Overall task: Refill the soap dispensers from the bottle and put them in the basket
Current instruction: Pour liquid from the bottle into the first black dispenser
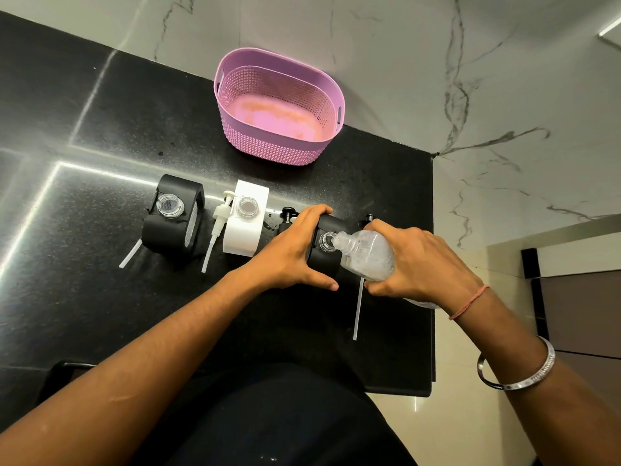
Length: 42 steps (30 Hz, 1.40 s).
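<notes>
While the clear plastic refill bottle (368, 255) is tipped with its mouth at the open neck of the rightmost black box-shaped soap dispenser (324, 245), the following applies.

Step in hand: pouring soap into the third dispenser in the row; judged to be an early or middle stage, since no dispenser sits in the basket.

Left hand (295, 250): fingers and thumb wrapped round the rightmost black dispenser, steadying it on the black polished stone counter (100, 129).

Right hand (423, 260): closed round the body of the refill bottle, holding it tilted leftward and down.

Bottle relative to the hands: between them, its neck touching or just inside the dispenser opening; which of the two cannot be told.

Other dispensers: a second black box-shaped dispenser (173, 215) at far left and a white box-shaped dispenser (245, 218) beside it, both uncapped. Their fill level cannot be told.

Pumps: a white pump head with tube (218, 223) lies between those two; a black pump (287, 213) lies behind the left hand; a loose white tube (358, 309) lies near the right hand.

Basket: the pink perforated plastic basket (279, 105) stands at the back of the counter, well apart from the hands.

Next move calls for: righting the bottle without drips, then refitting the pumps.
</notes>
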Each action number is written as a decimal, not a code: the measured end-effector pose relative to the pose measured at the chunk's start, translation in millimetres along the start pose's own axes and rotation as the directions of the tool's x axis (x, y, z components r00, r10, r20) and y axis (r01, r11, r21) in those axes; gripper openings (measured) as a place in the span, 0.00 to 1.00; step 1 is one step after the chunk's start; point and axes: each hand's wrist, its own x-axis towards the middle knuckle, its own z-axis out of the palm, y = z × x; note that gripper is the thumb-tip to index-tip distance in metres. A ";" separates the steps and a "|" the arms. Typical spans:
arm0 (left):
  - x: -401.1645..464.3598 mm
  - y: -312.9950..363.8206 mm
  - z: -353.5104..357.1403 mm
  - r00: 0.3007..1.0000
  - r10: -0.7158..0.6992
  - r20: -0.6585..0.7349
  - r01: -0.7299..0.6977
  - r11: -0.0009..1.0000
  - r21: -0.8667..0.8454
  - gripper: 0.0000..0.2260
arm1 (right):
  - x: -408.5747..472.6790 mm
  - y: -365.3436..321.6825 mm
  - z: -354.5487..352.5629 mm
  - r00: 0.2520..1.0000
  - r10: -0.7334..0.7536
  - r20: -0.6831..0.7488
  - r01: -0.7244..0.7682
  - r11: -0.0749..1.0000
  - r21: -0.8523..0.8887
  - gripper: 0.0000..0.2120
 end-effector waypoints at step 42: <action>0.0 0.7 -3.2 1.000 0.011 0.029 -0.012 1.000 0.027 0.54 | 0.8 1.8 0.7 1.000 0.002 0.019 -0.001 1.000 -0.015 0.40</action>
